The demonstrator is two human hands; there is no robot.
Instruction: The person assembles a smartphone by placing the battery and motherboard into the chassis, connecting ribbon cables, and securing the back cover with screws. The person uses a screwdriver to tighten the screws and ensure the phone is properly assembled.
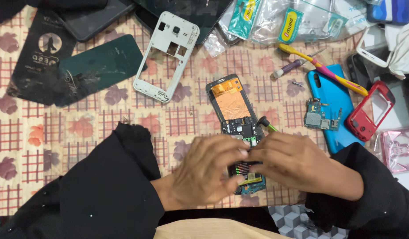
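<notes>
Opened phone [235, 106], back removed, laid on patterned tabletop [80, 128]; lower end gripped by left hand [204, 170] and right hand [293, 161], fingers closed; green-tipped tool [267, 125] held by right hand.

floral checked tablecloth [80, 128], evenly lit

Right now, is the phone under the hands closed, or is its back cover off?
Off. The phone shows its copper shield and circuit parts bare; both hands, left hand and right hand, touch its lower end.
</notes>
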